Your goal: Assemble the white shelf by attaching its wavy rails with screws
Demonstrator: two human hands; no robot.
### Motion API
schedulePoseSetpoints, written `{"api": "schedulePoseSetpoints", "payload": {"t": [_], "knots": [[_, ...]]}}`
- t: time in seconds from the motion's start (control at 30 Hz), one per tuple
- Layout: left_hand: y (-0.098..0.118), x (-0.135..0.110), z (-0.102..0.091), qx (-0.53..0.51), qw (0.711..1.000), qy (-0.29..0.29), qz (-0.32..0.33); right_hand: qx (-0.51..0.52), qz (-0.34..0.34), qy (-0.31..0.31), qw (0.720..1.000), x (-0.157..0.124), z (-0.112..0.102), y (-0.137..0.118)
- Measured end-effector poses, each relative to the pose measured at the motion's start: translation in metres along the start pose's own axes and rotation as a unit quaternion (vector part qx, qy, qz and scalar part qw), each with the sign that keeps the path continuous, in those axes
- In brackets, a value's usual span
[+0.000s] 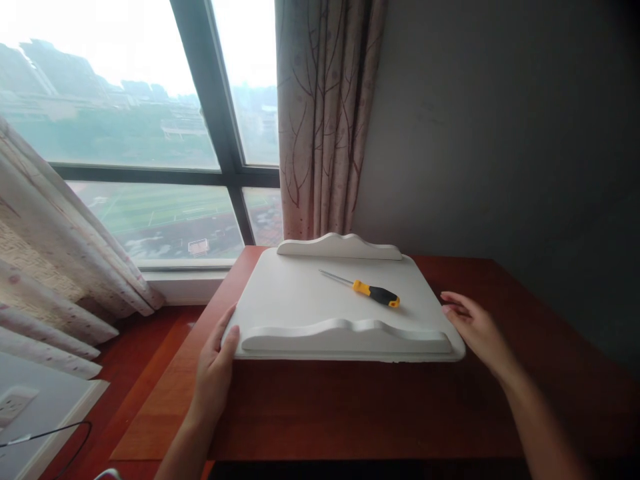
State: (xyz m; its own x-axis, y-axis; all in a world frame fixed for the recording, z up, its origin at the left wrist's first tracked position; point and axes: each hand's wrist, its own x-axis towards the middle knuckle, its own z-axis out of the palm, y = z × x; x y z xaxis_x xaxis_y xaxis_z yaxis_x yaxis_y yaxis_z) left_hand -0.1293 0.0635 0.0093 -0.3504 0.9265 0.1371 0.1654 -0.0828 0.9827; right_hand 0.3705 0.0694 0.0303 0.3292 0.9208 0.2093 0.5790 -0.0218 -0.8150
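Observation:
A white wooden board (pixel 300 293) with rounded corners lies flat on a reddish-brown table. Wavy-topped white rails stand along its far edge (pixel 340 247) and its near edge (pixel 345 339). On the board rests a screwdriver (pixel 377 293) with a yellow and black handle, its tip pointing to the far left. My left hand (pixel 217 350) grips the board's left edge near the front corner, thumb on the rim and fingers along the side. Beside the right edge, my right hand (pixel 473 327) is open with its fingers stretched toward the board; whether they touch it I cannot tell.
The table (pixel 320 413) reaches back to a grey wall (pixel 490 133). A large window (pixel 150 220) and patterned curtains (pixel 325 120) are at the back and left. On the lower left are a wall socket (pixel 17 403) and a black cable (pixel 60 427).

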Motion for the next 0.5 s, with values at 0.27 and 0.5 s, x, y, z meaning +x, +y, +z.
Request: {"api": "schedulePoseSetpoints", "payload": {"t": [0.27, 0.5], "knots": [[0.008, -0.008, 0.004, 0.029, 0.999, -0.02, -0.004, 0.039, 0.111, 0.044, 0.992, -0.068, 0.017, 0.036], [0.009, -0.001, 0.042, 0.069, 0.994, -0.084, 0.033, 0.078, 0.117, 0.13, 0.981, -0.039, 0.013, 0.05]]}}
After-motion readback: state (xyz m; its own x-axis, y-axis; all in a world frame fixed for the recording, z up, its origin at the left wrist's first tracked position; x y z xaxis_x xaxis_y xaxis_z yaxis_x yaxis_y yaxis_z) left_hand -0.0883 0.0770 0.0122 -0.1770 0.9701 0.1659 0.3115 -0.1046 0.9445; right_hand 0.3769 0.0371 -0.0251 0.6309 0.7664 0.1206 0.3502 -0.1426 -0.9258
